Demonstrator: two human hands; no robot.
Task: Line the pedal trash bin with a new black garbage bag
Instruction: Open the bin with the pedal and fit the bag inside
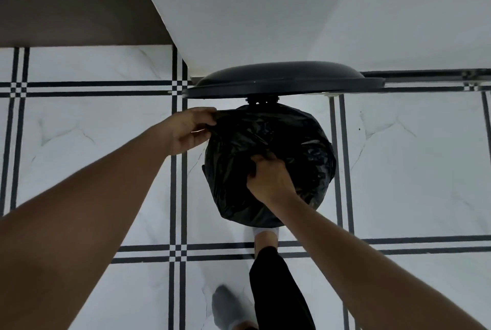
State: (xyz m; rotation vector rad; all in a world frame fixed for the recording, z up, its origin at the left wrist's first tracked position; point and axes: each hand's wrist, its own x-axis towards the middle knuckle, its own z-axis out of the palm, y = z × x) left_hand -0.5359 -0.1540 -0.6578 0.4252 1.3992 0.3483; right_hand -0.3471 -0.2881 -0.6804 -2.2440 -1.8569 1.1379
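Here, I saw the pedal bin standing on the tiled floor (398, 149) by the far wall, its lid (281, 81) raised and the black garbage bag (300, 149) draped over its mouth and sides. My left hand (190, 130) was clamped on the bag's edge at the far left rim. My right hand (268, 176) gripped a fold at the near middle. One white-socked foot (265, 235) sat at the bin's near base.

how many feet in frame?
2. One foot in a white sock sits at the bin's near side, partly hidden under the black bag; the other foot, grey-socked, stands behind it near the bottom edge.
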